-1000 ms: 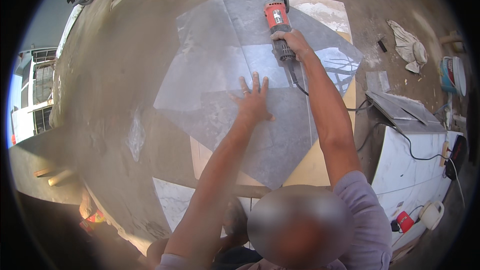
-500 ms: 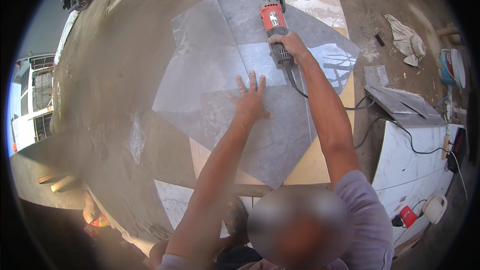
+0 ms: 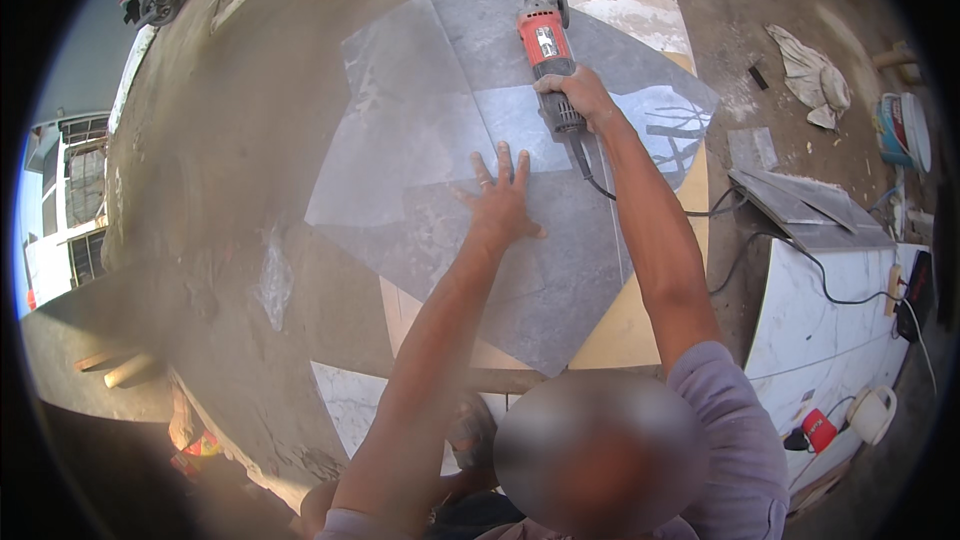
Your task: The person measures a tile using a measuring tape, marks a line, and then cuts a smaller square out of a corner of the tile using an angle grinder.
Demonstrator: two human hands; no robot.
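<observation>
My right hand [image 3: 582, 96] is wrapped round the dark rear body of a red and black angle grinder [image 3: 545, 40]. The grinder's head and disc [image 3: 560, 6] point away from me, near the far edge of a large grey tile [image 3: 570, 250]. With fingers spread, my left hand [image 3: 499, 202] lies flat on that tile. A thin pale line runs down the tile's right part. Another grey tile [image 3: 400, 60] shows to the far left of it. From the grinder's back end a black cord [image 3: 600, 186] passes under my right forearm.
Beneath the grey tiles lies a yellowish board [image 3: 630, 330]. At right stand a stack of grey tile pieces [image 3: 800, 205], white marbled slabs [image 3: 820, 310], a power strip [image 3: 917, 295] and a bucket [image 3: 905, 135]. A crumpled cloth [image 3: 812, 78] and clear plastic [image 3: 274, 278] lie on the floor.
</observation>
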